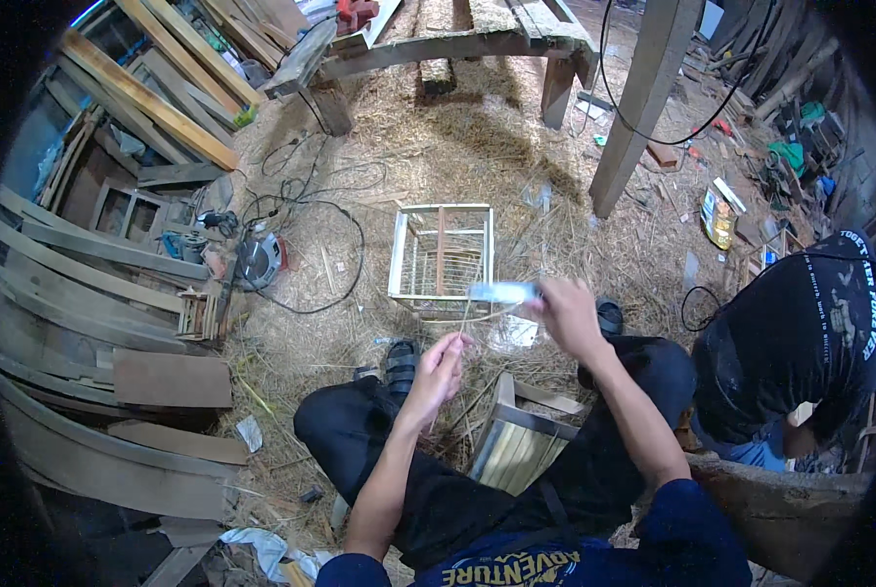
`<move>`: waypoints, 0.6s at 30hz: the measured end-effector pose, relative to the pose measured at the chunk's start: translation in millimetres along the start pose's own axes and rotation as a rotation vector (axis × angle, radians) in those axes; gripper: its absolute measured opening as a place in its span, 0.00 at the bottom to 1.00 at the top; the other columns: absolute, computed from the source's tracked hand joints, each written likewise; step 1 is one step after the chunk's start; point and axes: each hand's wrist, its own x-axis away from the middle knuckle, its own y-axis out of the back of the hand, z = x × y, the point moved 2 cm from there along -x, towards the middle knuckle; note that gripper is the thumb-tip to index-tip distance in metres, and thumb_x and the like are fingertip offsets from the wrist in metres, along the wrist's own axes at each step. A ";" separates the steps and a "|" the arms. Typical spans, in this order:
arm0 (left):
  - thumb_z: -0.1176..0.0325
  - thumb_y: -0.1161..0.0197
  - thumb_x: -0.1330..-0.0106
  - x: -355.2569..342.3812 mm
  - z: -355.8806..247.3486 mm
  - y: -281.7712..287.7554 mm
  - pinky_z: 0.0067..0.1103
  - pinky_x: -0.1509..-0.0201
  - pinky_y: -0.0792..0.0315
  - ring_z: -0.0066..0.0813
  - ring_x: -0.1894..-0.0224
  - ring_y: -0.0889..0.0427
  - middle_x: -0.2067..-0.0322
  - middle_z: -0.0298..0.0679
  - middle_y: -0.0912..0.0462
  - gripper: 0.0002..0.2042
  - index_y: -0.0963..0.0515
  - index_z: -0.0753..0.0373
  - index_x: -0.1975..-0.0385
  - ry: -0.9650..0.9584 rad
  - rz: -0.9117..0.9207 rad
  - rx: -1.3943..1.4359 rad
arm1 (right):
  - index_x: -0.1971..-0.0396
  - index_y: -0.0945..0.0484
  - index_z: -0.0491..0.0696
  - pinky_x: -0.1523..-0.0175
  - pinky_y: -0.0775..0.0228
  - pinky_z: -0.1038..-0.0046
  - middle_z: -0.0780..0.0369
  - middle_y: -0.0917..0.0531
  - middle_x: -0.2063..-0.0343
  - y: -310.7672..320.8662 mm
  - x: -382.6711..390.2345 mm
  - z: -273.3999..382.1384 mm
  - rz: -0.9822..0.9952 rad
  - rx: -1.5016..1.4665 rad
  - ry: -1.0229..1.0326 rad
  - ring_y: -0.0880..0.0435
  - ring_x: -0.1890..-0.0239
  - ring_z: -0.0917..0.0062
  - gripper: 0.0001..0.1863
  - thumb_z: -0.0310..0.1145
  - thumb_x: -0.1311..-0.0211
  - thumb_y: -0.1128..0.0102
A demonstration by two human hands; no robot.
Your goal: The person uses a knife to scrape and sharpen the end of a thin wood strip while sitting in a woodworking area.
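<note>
My left hand (435,380) pinches a thin, pale wooden strip (465,319) between thumb and fingers, out in front of my knees. Closed around a shiny, flat, knife-like tool (502,293) is my right hand (569,317); the tool reaches left to the strip's upper end and is blurred. A second thin curved piece seems to run below the tool, but I cannot tell whether it is part of the strip. Just beyond my hands, a small cage (442,256) with a pale wooden frame and thin bars stands on the floor. A slatted wooden box (522,442) sits between my legs.
Shavings cover the floor. A circular saw (262,262) and its black cord (361,235) lie ahead left, near stacked boards (105,274). A workbench (448,49) stands ahead, a wooden post (643,112) to its right. Another person (790,342) bends over close on my right.
</note>
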 end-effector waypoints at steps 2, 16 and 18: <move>0.61 0.53 0.21 -7.1 4.5 0.0 0.13 0.82 0.53 0.09 0.83 0.48 0.79 0.22 0.42 0.11 0.28 0.60 0.52 0.005 -0.001 0.160 | 0.66 0.21 0.45 0.60 0.35 0.59 0.54 0.20 0.74 8.4 -12.8 -9.0 -0.061 -0.045 -0.183 0.21 0.68 0.57 0.13 0.41 0.34 0.41; 0.57 0.52 0.21 -33.4 15.0 -22.5 0.13 0.84 0.53 0.08 0.84 0.48 0.80 0.21 0.43 0.10 0.30 0.57 0.59 -0.114 0.022 0.114 | 0.64 0.24 0.47 0.57 0.33 0.58 0.57 0.21 0.72 -1.7 -3.1 44.0 0.097 -0.331 0.226 0.21 0.65 0.61 0.12 0.42 0.33 0.44; 0.57 0.52 0.21 -19.5 6.7 -26.7 0.13 0.84 0.54 0.08 0.84 0.48 0.81 0.21 0.44 0.11 0.30 0.57 0.59 -0.112 0.040 0.100 | 0.64 0.24 0.47 0.57 0.34 0.61 0.58 0.20 0.70 1.3 -6.2 35.1 0.074 -0.257 0.262 0.21 0.64 0.63 0.13 0.43 0.33 0.43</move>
